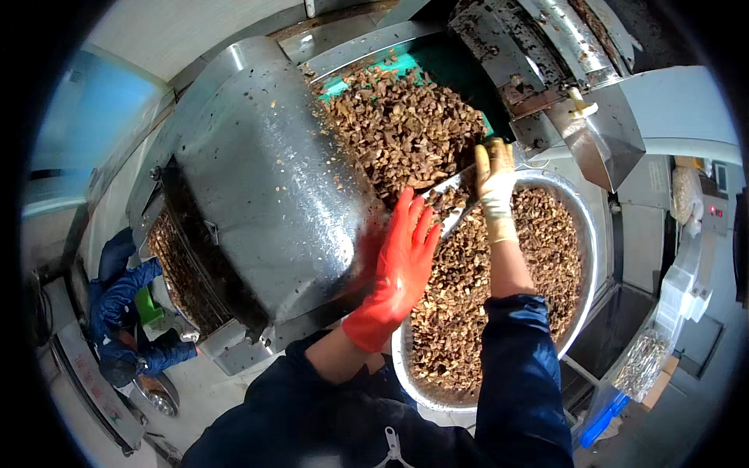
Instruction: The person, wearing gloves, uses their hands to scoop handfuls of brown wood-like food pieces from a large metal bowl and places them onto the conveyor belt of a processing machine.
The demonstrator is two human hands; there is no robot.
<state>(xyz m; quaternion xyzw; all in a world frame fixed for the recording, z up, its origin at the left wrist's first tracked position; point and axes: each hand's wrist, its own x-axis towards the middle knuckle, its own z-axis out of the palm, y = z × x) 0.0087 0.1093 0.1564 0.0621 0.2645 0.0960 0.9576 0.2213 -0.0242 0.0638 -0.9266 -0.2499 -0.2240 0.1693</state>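
Note:
My left hand, in a red rubber glove, is held flat with fingers apart beside the curved steel cover of a machine. Its fingertips reach the lower edge of a heap of brown chopped pieces on a green conveyor belt. My right hand, in a pale yellow coated glove, lies with its fingers stretched out over the metal lip at the belt's end. Its palm side is hidden. Under both hands stands a large metal basin full of similar smaller pieces.
Another person in dark blue bends at the machine's far left, near a green scoop-like object and a metal bowl. Soiled steel machinery with a chute overhangs the upper right. A blue tray lies at the lower right.

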